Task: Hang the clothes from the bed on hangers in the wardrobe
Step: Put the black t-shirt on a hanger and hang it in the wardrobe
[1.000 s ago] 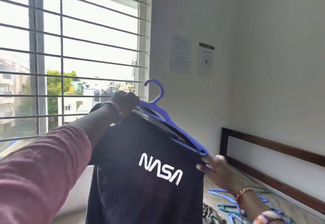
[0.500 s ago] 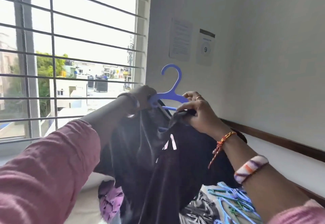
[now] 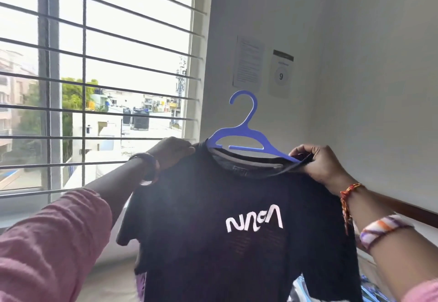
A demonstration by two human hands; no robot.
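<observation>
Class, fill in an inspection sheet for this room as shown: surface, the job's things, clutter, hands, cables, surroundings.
Surface: bed, pale, mostly hidden by the shirt.
Job's things: black T-shirt with white lettering, held up; blue hanger sits in its neck.
Clutter: loose hangers at lower right.
Hands: left hand grips one shoulder; right hand pinches the other.
Cables: nothing seen.
Surroundings: barred window, two paper notices on the wall.

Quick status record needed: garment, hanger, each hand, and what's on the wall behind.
garment: black NASA-print T-shirt, held up, front facing the camera
hanger: blue plastic hanger, arms inside the collar, hook upright
left hand: grips the shirt's shoulder
right hand: pinches the collar at the hanger's arm tip
wall: two paper notices, beside the barred window
</observation>
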